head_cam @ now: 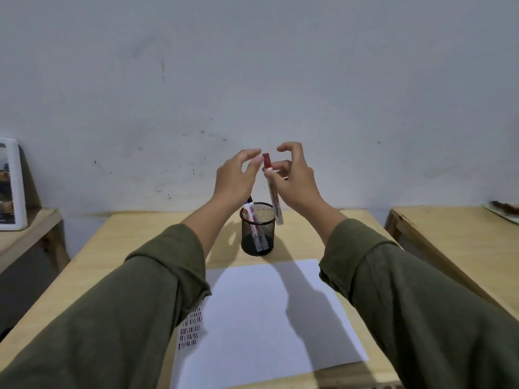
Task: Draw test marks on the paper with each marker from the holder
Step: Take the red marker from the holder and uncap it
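My right hand (296,181) holds a white marker with a red cap (273,189) upright above the black mesh holder (257,230). Its cap is on and points up. My left hand (237,175) hovers just left of the cap with fingers spread, holding nothing. A second marker with a dark cap (254,220) leans inside the holder. The white paper (261,318) lies in front of the holder, with rows of short red and dark marks (192,328) near its left edge, partly hidden by my left sleeve.
The wooden table (112,248) carries the holder and paper. A second wooden table (449,240) stands to the right with a tray (502,209) at its far edge. On the left, a white framed object (11,186) rests on a low shelf against the wall.
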Demonstrator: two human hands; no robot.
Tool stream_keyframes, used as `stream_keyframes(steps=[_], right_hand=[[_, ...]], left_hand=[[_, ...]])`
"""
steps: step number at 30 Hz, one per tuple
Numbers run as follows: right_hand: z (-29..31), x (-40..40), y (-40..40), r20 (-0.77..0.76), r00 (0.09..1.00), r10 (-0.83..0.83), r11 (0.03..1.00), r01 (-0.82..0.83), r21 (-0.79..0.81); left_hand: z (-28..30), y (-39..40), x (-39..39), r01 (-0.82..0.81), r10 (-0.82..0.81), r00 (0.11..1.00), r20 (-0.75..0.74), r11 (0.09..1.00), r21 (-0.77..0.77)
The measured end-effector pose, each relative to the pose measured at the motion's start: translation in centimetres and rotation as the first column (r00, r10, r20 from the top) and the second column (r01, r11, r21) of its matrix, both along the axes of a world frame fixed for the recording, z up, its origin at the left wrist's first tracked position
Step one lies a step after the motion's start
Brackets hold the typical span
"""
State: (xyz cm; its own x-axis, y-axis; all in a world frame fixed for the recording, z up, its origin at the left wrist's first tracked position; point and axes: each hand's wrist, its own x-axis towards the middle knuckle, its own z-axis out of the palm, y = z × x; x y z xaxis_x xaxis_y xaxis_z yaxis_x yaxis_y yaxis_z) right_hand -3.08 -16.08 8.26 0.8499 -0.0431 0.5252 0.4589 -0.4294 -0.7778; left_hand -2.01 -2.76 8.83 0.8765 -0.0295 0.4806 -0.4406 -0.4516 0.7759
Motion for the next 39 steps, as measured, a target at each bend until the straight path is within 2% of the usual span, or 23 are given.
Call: stream_keyframes(steps=[5,8,12,16,19,23,26,33,39], right_hand=[[-0.4,-2.8,0.0,-0.037,0.998,0.044,0.999,-0.044,-0.007],[-0.6,-4.1,0.2,-0.094,0.994,0.06,0.998,-0.061,-0.005],[-0.6,-5.3,0.0,-0.219,0.965,0.141,0.99,-0.144,0.003],[0.0,-6.2,-0.1,-0.259,0.935,0.244,0.967,-0.216,0.132],[0.2,-6.4,0.2,-0.246,0.913,0.324,0.924,-0.251,0.287],[0.2,-6.6,0.7,-0.189,0.9,0.392,0.835,-0.262,0.484],[0.2,-6.7,0.7,-0.164,0.892,0.422,0.748,-0.241,0.619],[-0.3,-6.7,0.7,-0.196,0.887,0.418,0.771,-0.232,0.593],[-0.7,-6.5,-0.1,-0.158,0.872,0.464,0.702,-0.253,0.665]], left_hand=[[0.1,0.2,-1.7,0.041,-0.045,0.998,-0.053,0.996,-0.077],[-0.4,0.7,-2.7,0.042,-0.083,0.983,-0.166,0.971,-0.237],[-0.8,2.0,-3.5,-0.076,-0.035,0.965,-0.26,0.911,-0.406],[-1.1,3.6,-4.0,-0.207,0.028,0.936,-0.352,0.85,-0.485],[-1.2,3.9,-4.4,-0.221,-0.004,0.922,-0.388,0.817,-0.533],[-1.0,3.5,-4.8,-0.201,-0.074,0.912,-0.404,0.777,-0.596],[-0.9,3.1,-5.2,-0.169,-0.113,0.907,-0.406,0.786,-0.595],[-0.7,1.3,-6.2,-0.063,-0.227,0.9,-0.373,0.778,-0.625],[-1.1,1.0,-6.1,0.074,-0.374,0.879,-0.295,0.719,-0.691]])
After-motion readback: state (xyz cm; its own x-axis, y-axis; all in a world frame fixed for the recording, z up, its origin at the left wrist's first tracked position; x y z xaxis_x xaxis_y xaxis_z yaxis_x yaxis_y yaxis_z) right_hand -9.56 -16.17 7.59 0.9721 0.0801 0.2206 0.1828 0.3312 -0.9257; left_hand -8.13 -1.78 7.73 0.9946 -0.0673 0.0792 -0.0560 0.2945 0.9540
